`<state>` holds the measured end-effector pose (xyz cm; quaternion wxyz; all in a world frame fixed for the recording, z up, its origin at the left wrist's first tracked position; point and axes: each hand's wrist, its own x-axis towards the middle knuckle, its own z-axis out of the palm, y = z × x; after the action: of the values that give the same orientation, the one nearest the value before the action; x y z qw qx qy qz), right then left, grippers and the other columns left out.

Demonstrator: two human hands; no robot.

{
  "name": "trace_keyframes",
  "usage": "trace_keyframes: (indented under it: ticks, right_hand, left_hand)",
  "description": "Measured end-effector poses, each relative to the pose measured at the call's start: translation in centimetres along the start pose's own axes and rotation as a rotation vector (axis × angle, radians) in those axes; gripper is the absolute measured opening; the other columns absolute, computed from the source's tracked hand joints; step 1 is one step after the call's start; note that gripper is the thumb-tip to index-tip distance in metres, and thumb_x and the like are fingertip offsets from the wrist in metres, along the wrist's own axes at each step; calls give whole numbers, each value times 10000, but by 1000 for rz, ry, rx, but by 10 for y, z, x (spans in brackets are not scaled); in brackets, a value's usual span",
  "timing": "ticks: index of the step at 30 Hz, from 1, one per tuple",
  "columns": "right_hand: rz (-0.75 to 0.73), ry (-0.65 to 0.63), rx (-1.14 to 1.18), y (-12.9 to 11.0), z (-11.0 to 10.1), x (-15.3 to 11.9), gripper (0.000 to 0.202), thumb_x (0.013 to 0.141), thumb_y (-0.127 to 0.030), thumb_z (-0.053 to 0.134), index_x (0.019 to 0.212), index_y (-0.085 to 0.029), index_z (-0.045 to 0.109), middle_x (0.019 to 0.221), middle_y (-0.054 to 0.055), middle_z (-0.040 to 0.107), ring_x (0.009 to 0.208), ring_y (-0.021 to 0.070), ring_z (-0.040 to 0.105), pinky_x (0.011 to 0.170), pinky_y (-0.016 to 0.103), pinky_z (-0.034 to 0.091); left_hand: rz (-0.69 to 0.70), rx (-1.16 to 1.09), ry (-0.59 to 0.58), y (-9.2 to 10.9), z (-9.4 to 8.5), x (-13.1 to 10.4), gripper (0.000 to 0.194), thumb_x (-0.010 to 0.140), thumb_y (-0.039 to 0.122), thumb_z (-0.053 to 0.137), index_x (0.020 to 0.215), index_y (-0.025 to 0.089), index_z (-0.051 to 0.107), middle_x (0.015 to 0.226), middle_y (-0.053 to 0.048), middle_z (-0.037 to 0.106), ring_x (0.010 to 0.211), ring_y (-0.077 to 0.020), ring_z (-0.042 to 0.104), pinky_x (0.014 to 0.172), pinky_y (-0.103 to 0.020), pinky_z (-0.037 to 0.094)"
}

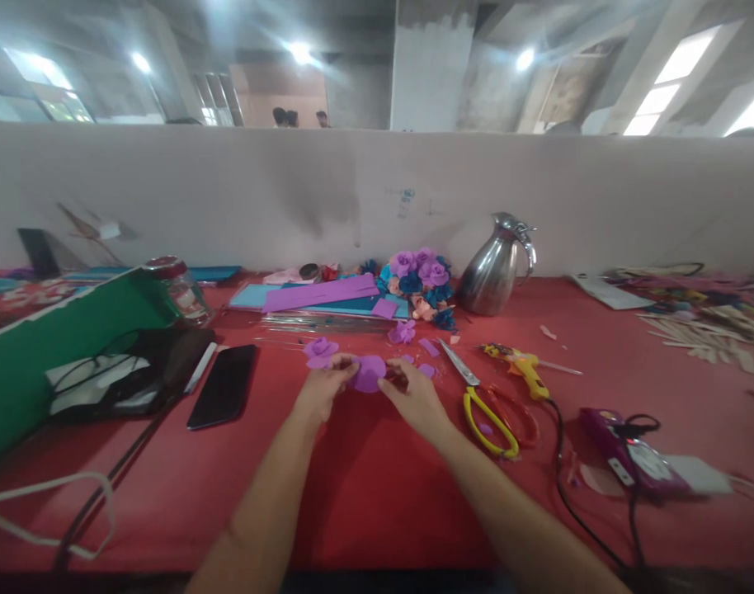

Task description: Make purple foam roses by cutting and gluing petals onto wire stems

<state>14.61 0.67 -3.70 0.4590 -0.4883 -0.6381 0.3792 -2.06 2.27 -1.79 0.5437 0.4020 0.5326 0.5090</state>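
Observation:
A round purple paper piece (369, 374) is stretched between my two hands above the red table. My left hand (326, 386) pinches its left edge, while the fingers of my right hand (415, 396) close on its right edge. Just behind my left hand sits a purple paper flower (321, 351). Another purple flower (402, 332) lies farther back, past my right hand, with small purple scraps (427, 347) around it. To the right are scissors (481, 404) with yellow and red handles, blades partly apart.
A yellow glue gun (525, 373) and a purple power strip (637, 454) with black cords lie at right. A steel jug (493, 268) stands behind, beside a flower bunch (421, 276). At left are a phone (223, 386), a glass jar (177, 290) and a green divider (55, 355).

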Motion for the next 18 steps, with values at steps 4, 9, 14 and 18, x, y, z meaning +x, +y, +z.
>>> trace_keyframes:
  ticks: [4, 9, 14, 18]
  right_hand:
    - [58, -52, 227, 2, 2, 4, 198, 699, -209, 581, 890, -198, 628, 822, 10, 671, 759, 158, 608, 741, 298, 463]
    - [193, -38, 326, -1, -2, 5, 107, 639, -193, 601, 743, -188, 625, 648, -27, 614, 621, 130, 555, 636, 261, 435]
    - [225, -15, 343, -1, -4, 8, 187, 644, -202, 599, 819, -184, 664, 700, -6, 652, 639, 134, 574, 639, 261, 448]
    - [234, -2, 241, 6, -7, 12, 252, 670, -205, 562, 891, -175, 680, 726, 10, 670, 643, 143, 596, 628, 262, 461]
  left_hand:
    - [-6, -23, -3, 2, 7, -4, 303, 475, 309, 786, 681, 151, 630, 567, 39, 542, 486, -62, 418, 455, -191, 244]
    - [-9, 7, 37, 0, 6, -1, 288, 481, 338, 773, 663, 153, 648, 511, 35, 536, 445, -67, 403, 442, -204, 245]
    - [108, 74, 111, -8, 3, 6, 274, 475, 371, 775, 607, 155, 670, 523, -1, 583, 526, -124, 498, 490, -237, 329]
    - [175, 93, 181, -12, 0, 12, 244, 495, 369, 757, 566, 161, 651, 512, 0, 580, 563, -142, 529, 547, -259, 385]
